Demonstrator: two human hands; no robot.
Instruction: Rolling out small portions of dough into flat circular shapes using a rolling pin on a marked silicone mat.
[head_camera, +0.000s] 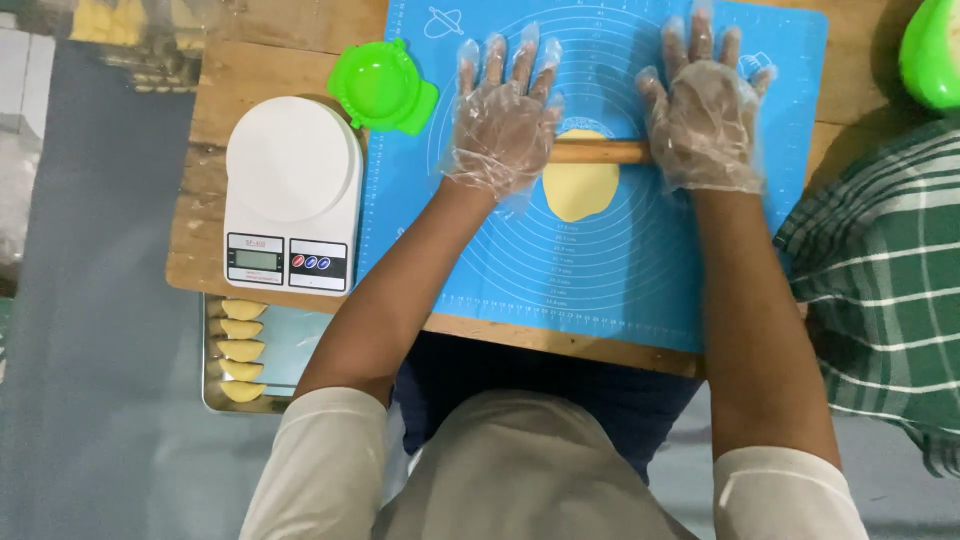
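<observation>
Both hands, in clear plastic gloves, lie flat with fingers spread on a wooden rolling pin (600, 152): the left hand (503, 125) on its left end, the right hand (706, 122) on its right. The pin crosses a yellow oval of dough (580, 188) on a blue silicone mat (600, 260). A white kitchen scale (292, 190) and green plastic dumpling mould (383, 88) sit left on the wooden surface (200, 240).

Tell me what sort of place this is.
Probably a home or small pastry-making workspace: gloved hands, left hand and right hand, roll yellow dough on a blue baking mat, beside a white kitchen scale and a tray of folded dumplings.
</observation>
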